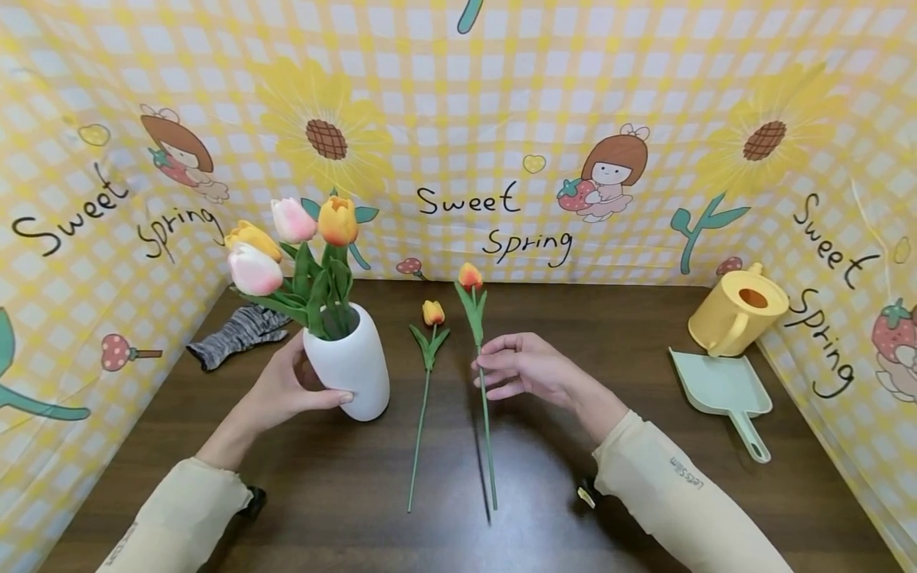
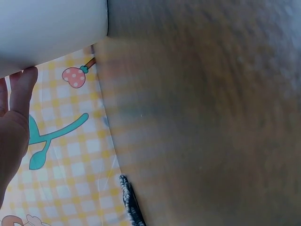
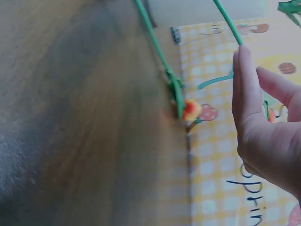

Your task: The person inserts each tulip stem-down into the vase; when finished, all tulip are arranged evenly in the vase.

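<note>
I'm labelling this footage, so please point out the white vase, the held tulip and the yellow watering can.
White vase (image 1: 351, 364): head view, on its body.
Held tulip (image 1: 475, 318): head view, on its leaves.
Yellow watering can (image 1: 716, 306): head view, on its body.

The desk (image 1: 337, 493) looks like dark wood with a soft sheen. The vase (image 1: 351, 372) is smooth and matt. Near the far left corner lies rough grey knit (image 1: 239, 336); along the right edge, the watering can (image 1: 712, 314) and dustpan (image 1: 719, 383) look like smooth plastic.
</note>
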`<action>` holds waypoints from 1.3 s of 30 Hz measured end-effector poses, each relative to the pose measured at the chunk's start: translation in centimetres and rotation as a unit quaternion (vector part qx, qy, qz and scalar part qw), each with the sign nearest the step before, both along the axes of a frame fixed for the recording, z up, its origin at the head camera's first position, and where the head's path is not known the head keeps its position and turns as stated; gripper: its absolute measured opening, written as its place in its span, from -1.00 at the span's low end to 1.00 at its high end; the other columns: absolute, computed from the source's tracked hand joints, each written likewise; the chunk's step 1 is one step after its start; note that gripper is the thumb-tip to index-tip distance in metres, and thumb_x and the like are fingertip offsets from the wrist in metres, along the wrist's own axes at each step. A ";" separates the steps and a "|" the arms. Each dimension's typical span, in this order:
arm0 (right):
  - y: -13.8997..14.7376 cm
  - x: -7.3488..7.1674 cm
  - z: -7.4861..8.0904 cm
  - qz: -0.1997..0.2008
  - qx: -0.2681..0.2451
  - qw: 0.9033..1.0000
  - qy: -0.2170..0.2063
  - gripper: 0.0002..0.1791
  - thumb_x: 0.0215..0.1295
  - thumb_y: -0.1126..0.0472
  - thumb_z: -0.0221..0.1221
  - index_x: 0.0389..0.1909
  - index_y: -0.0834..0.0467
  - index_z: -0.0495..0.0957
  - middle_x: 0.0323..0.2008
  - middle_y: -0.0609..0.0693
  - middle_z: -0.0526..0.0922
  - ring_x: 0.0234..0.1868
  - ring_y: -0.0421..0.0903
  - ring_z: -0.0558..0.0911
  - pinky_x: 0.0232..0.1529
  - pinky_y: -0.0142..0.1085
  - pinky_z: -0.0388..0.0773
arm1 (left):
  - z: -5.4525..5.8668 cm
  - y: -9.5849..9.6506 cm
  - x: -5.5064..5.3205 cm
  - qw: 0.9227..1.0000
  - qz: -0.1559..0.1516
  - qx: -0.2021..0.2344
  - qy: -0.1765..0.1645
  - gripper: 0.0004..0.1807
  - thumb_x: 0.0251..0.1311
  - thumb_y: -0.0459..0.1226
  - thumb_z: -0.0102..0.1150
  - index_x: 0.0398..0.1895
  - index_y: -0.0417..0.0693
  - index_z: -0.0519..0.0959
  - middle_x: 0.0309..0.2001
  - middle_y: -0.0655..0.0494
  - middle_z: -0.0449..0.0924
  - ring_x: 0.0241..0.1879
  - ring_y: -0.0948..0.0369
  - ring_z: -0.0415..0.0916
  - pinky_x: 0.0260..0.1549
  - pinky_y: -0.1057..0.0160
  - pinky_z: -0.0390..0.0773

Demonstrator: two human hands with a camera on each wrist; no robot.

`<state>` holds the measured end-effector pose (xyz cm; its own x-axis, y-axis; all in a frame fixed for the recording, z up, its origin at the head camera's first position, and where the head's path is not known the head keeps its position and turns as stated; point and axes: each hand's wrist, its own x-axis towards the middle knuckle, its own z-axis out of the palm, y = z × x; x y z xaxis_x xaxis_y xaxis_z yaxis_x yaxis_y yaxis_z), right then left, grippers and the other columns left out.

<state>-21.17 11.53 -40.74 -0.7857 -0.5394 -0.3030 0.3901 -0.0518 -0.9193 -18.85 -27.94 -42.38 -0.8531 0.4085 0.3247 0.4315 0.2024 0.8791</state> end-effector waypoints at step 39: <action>2.7 4.7 3.1 -0.166 -0.194 0.966 0.047 -0.82 0.38 0.45 0.22 -0.09 0.19 0.51 -0.19 0.08 0.74 -0.10 0.02 0.77 0.02 -0.07 0.64 | 0.1 0.0 0.3 1.000 0.003 0.004 -0.017 0.05 -0.16 -0.56 0.58 0.46 0.02 0.27 0.17 -0.06 0.51 -0.01 0.09 0.65 -0.20 -0.01 0.73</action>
<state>-16.45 14.20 -37.64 -0.9490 -0.3117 -0.0478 0.2086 -0.5068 -0.8364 -18.53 -27.98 -42.31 -0.8663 0.4003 0.2989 0.4002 0.1978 0.8948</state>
